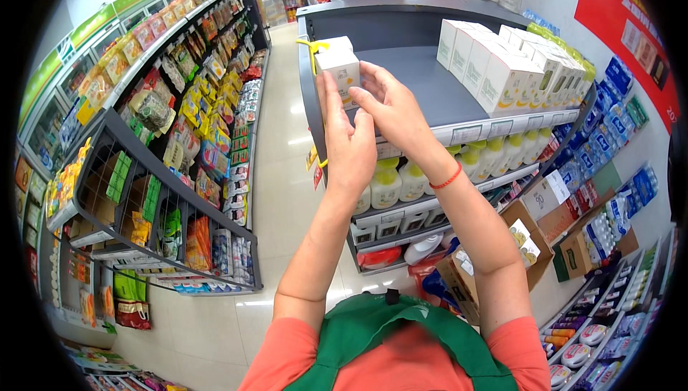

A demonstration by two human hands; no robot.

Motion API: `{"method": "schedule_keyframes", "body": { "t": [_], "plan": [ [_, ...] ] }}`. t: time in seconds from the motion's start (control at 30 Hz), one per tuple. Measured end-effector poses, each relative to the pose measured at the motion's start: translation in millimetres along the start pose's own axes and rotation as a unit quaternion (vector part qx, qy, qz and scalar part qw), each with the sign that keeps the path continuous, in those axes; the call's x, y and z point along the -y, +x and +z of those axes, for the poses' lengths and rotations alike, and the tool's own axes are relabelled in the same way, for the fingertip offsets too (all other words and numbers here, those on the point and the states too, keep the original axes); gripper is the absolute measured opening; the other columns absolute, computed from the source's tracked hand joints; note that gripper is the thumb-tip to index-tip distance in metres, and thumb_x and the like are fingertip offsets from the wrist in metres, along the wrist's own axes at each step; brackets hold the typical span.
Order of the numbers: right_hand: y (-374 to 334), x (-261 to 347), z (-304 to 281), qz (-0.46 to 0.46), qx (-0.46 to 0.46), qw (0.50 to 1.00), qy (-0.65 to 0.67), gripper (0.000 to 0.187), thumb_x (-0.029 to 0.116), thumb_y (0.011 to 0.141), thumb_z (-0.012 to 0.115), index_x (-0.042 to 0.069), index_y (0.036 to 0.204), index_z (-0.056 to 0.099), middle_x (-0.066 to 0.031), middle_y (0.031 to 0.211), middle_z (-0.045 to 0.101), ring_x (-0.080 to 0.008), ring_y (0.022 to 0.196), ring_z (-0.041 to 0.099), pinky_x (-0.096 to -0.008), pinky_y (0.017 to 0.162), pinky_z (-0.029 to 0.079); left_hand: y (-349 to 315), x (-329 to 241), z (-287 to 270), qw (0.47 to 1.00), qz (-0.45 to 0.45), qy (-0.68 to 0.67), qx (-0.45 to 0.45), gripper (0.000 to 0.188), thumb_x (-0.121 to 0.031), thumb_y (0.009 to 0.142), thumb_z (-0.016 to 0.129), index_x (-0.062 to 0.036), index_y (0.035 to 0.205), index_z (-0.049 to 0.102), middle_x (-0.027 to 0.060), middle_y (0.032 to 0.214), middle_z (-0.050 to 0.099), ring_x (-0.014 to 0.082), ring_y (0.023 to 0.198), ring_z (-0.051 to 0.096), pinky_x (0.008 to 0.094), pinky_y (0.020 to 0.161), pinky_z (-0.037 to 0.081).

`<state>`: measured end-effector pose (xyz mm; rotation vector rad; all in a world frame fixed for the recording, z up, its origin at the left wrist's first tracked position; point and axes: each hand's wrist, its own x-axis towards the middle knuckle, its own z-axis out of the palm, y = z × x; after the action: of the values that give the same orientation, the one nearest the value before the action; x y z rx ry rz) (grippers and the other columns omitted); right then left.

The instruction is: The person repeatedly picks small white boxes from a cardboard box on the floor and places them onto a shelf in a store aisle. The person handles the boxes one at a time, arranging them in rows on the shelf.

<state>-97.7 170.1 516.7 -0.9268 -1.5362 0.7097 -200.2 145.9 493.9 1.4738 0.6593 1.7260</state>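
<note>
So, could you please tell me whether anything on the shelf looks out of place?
Nothing looks spilled or damaged. Bare shelf separates the white box at the left hand and right hand from the grouped white boxes, which looks slightly odd.

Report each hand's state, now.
Left hand: open, fingers extended against a white carton.
Right hand: fingers partly bent at that carton's right side; grip cannot be told.

Arms (469, 212) outstretched; left hand (349, 149) straight-fingered, right hand (396, 113) angled inward.
</note>
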Motion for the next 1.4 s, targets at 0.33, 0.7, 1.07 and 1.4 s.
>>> {"method": "schedule_keyframes", "body": {
  "t": [0.33, 0.7, 1.07, 1.4],
  "plan": [
    [-6.2, -3.3, -5.9, -0.069, -0.047, 0.996, 0.029, 0.051, 0.013, 0.092, 0.064, -0.007, 0.137, 0.048, -0.0238, 0.132, 0.059, -0.0339, 0.125, 0.058, -0.0395, 0.096, 0.053, 0.2, -2.9, 5.8, 0.996, 0.025, 0.087, 0.000, 0.074, 0.002, 0.090, 0.047, 0.0024, 0.156, 0.015, 0.0196, 0.156, 0.022, 0.0301, 0.144, 0.028, 0.0352, 0.116, 0.031],
    [-45.8, 25.8, -39.3, -0.098, -0.114, 0.988, 0.033, 0.051, 0.004, 0.091, 0.063, -0.004, 0.138, 0.047, -0.0222, 0.133, 0.058, -0.0298, 0.124, 0.058, -0.0403, 0.099, 0.051, -12.7, -13.3, 40.5, 0.991, 0.093, 0.093, 0.020, 0.072, 0.004, 0.087, 0.050, -0.0011, 0.154, 0.027, 0.0198, 0.154, 0.027, 0.0331, 0.143, 0.031, 0.0404, 0.114, 0.032],
    [-112.7, 50.0, -88.9, -0.105, -0.205, 0.970, -0.071, 0.054, -0.001, 0.089, 0.063, 0.000, 0.140, 0.046, -0.0185, 0.134, 0.056, -0.0280, 0.125, 0.057, -0.0395, 0.098, 0.052, -56.7, -16.2, 88.6, 0.981, 0.143, 0.066, 0.114, 0.077, 0.008, 0.083, 0.053, -0.0016, 0.154, 0.024, 0.0226, 0.158, 0.026, 0.0363, 0.145, 0.030, 0.0441, 0.115, 0.030],
    [-190.7, 41.0, -139.7, -0.025, -0.277, 0.948, -0.154, 0.052, -0.001, 0.088, 0.065, 0.001, 0.137, 0.048, -0.0157, 0.133, 0.056, -0.0278, 0.123, 0.057, -0.0397, 0.098, 0.051, -113.4, -2.6, 132.7, 0.974, 0.060, 0.026, 0.219, 0.074, 0.008, 0.082, 0.053, -0.0011, 0.151, 0.028, 0.0205, 0.155, 0.030, 0.0346, 0.141, 0.034, 0.0438, 0.112, 0.035]
  ]
}}
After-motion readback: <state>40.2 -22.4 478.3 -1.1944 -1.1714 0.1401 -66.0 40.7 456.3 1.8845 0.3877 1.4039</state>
